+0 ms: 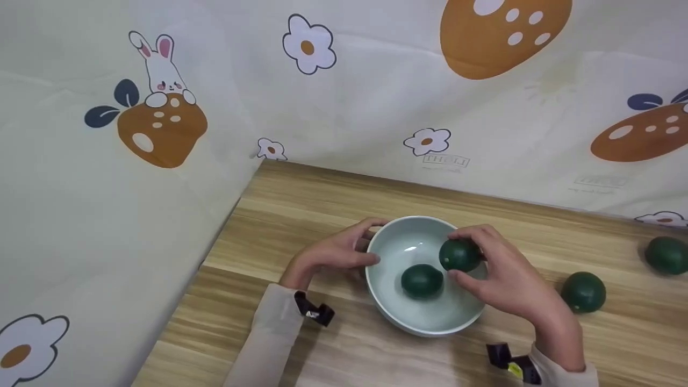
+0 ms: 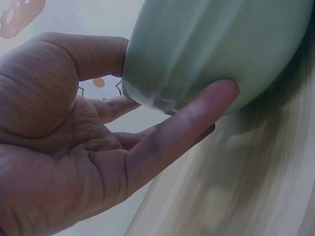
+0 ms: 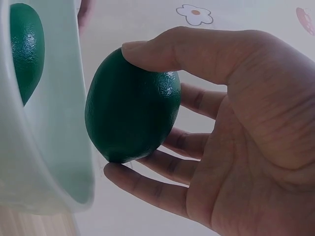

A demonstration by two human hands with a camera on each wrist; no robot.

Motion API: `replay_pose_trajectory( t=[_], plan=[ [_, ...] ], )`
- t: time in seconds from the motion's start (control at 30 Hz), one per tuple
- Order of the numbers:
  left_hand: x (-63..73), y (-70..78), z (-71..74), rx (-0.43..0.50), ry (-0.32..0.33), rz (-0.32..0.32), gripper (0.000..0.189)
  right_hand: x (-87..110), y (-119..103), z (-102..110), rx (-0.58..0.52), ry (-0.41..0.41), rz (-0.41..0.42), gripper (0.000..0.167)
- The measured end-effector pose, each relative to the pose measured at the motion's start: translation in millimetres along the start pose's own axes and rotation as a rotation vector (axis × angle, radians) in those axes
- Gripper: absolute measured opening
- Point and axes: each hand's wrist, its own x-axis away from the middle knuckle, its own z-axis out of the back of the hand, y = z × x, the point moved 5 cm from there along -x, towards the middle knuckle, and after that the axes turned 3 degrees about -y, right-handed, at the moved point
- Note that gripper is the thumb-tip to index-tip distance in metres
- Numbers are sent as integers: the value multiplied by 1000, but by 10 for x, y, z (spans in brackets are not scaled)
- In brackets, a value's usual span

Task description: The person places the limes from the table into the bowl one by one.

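Note:
A pale green bowl (image 1: 392, 309) stands on the wooden table with one dark green lime (image 1: 422, 281) lying inside. My left hand (image 1: 338, 250) holds the bowl at its left side, the thumb at the rim and the other fingers around the outer wall. In the left wrist view, fingers (image 2: 182, 130) lie against the bowl's ribbed outside (image 2: 216, 44). Over the bowl's right side, my right hand (image 1: 505, 274) grips a second lime (image 1: 458, 255) between thumb and fingers. The right wrist view shows this lime (image 3: 133, 108) beside the bowl wall.
Two more limes lie on the table to the right, one lime (image 1: 583, 292) close to my right wrist and another lime (image 1: 667, 255) near the frame's edge. A patterned cloth (image 1: 355, 107) hangs behind and left of the wooden table (image 1: 301, 199).

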Motion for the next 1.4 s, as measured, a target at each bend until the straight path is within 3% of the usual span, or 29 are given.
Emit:
replay_pose_trajectory(
  t=[0.37, 0.97, 1.4],
  plan=[
    [-15, 7, -2, -4, -3, -20, 75, -2, -5, -7, -7, 9, 21, 53],
    [-4, -2, 10, -16, 14, 47, 74, 8, 37, 37, 1, 28, 11, 46],
    [5, 4, 8, -12, 17, 43, 73, 23, 30, 45, 11, 57, 48, 44]
  ],
)
